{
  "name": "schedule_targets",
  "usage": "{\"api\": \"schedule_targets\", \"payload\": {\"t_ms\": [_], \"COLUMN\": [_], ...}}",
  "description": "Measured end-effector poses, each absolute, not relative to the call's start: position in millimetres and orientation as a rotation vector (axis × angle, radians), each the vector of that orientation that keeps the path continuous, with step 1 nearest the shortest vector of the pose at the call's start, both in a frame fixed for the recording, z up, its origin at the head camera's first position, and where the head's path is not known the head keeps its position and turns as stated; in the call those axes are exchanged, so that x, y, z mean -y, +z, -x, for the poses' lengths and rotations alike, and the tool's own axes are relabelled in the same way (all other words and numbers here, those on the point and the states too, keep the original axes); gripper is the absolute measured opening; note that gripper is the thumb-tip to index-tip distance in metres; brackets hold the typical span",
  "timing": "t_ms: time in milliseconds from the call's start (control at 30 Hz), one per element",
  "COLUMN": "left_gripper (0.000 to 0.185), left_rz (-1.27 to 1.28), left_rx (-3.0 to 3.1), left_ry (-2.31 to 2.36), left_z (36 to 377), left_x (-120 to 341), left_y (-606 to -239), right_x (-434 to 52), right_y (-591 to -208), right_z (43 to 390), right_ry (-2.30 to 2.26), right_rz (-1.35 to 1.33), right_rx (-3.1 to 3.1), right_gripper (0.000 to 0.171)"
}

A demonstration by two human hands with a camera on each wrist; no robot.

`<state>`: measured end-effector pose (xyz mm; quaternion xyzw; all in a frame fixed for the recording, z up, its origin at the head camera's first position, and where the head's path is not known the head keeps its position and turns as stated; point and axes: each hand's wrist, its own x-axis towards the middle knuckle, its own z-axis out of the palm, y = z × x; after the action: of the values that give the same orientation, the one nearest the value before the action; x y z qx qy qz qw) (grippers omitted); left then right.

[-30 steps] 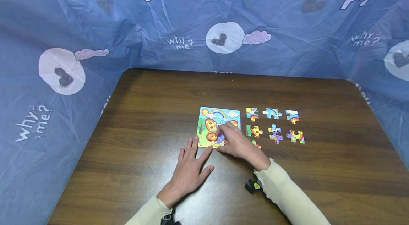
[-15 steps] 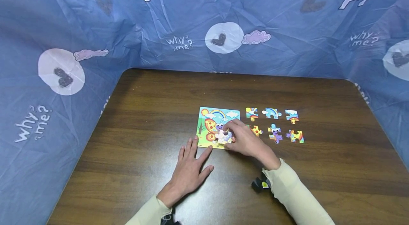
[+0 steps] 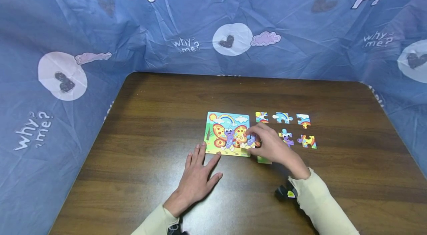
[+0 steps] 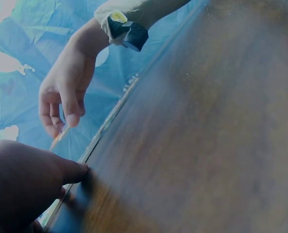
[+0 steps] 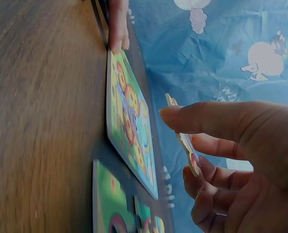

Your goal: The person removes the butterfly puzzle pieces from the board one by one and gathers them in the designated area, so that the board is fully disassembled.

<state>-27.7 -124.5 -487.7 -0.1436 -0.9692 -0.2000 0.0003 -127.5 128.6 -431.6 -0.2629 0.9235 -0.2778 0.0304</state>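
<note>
A colourful butterfly puzzle board (image 3: 223,131) lies flat on the brown table (image 3: 160,116). My right hand (image 3: 255,139) hovers at the board's right edge and pinches one puzzle piece (image 3: 251,141) between thumb and fingers. In the right wrist view the piece (image 5: 185,141) is raised above the board (image 5: 129,121), not touching it. My left hand (image 3: 199,170) lies flat on the table, its fingertips at the board's lower left corner. In the left wrist view the left hand (image 4: 22,184) is dark and close, with the right hand (image 4: 66,92) beyond it.
Several loose pieces lie in rows right of the board, among them a rainbow piece (image 3: 282,117) and a purple one (image 3: 286,137). A green piece (image 3: 264,160) lies under my right hand. Blue printed cloth (image 3: 233,23) walls the table's back and sides.
My right hand has moved from the board's lower middle to its right edge, lifting a piece off the board. The left hand has stayed put.
</note>
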Motion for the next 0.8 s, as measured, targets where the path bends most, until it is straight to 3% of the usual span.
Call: {"api": "schedule_targets", "payload": {"t_ms": [800], "left_gripper": [0.059], "left_rz": [0.455], "left_rx": [3.056], "left_ry": [-0.642], "left_z": [27.4], "left_x": [124.9], "left_y": [-487.6], "right_x": [-200.0], "right_y": [-431.5], "right_z": [111.3], "right_ry": [-0.804], "right_rz": [0.743], "right_rx": [-2.891], "right_gripper": [0.044]}}
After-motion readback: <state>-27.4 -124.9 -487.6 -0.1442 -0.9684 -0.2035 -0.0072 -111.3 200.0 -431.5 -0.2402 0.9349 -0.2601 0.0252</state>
